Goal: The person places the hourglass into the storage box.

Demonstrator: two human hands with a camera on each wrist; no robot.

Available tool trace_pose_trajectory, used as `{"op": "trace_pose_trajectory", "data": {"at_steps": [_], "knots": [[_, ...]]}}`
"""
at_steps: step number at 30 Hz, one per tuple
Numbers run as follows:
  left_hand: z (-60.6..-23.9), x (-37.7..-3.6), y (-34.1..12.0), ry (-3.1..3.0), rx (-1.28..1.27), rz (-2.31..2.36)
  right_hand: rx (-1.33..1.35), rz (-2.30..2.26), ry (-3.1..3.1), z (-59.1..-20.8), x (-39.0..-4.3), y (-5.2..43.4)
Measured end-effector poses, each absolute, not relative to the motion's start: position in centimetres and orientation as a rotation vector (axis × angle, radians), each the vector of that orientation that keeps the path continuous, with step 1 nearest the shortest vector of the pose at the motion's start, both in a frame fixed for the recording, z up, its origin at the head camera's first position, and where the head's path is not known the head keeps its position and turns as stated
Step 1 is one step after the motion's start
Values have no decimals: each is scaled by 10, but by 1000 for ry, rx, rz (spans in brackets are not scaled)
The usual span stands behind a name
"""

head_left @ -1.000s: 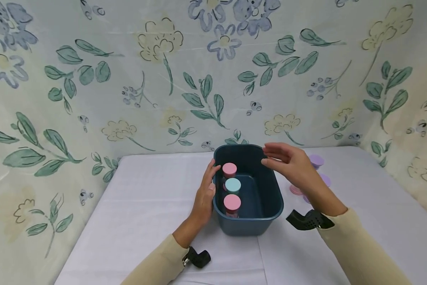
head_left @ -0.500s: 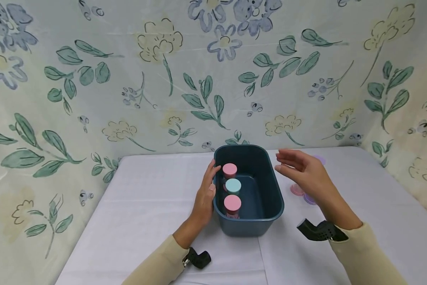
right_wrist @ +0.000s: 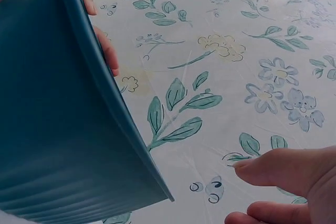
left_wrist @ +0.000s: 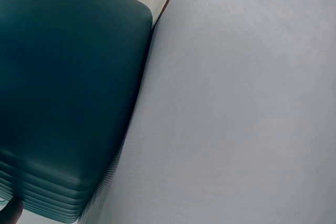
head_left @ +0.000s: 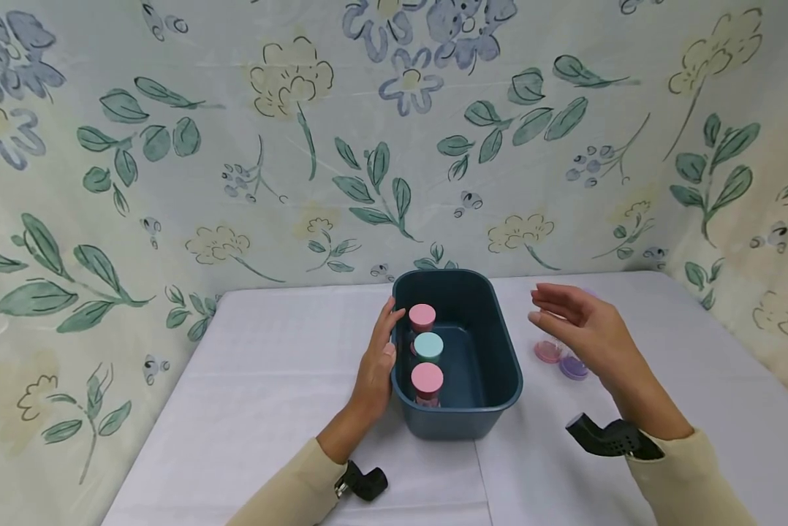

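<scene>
A dark blue-green plastic bin [head_left: 446, 424] stands on the table. My left hand [head_left: 371, 369] rests along its left wall, fingers mostly straight, with a fingertip over the rim; in the right wrist view, left-hand fingers [right_wrist: 107, 51] show past the rim. Three small jars stand in a row inside along the left: a pink-lidded jar [head_left: 422, 316], a teal-lidded jar [head_left: 427, 346] and another pink-lidded jar [head_left: 427, 378]. To the bin's right my right hand [head_left: 585, 325] hovers with relaxed fingers, holding nothing. Beneath it lie a pink-lidded piece [head_left: 548, 351] and a purple-lidded piece [head_left: 574, 367], partly hidden.
A white cloth [head_left: 289, 394] covers the table. Floral fabric [head_left: 341, 146] hangs behind and at the sides. More light purple shows just behind the right hand, mostly covered. Each wrist carries a black camera mount, such as the right mount [head_left: 614, 438].
My right hand has moved away from the bin's right rim, to the right and slightly nearer. The left hand and the three jars in the bin stay in place.
</scene>
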State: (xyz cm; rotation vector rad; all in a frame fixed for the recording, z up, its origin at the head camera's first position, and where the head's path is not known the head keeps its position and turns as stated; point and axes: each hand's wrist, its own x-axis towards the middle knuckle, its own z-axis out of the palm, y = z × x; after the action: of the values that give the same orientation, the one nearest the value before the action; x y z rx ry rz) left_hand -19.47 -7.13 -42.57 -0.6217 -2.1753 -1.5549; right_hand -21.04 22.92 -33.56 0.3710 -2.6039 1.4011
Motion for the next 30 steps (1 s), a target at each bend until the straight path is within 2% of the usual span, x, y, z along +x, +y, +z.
{"op": "trace_pose_trajectory", "data": {"at_steps": [4, 14, 30], "knots": [[-422, -190, -72, -2171, -629, -1573, 314, 1375, -2627, -337, -207, 235], [-445, -199, -79, -2145, -664, -1528, 219, 1360, -2631, -345, -198, 247], [-447, -195, -84, -2141, -690, -1529, 91, 1338, -2649, -355, -189, 269]]}}
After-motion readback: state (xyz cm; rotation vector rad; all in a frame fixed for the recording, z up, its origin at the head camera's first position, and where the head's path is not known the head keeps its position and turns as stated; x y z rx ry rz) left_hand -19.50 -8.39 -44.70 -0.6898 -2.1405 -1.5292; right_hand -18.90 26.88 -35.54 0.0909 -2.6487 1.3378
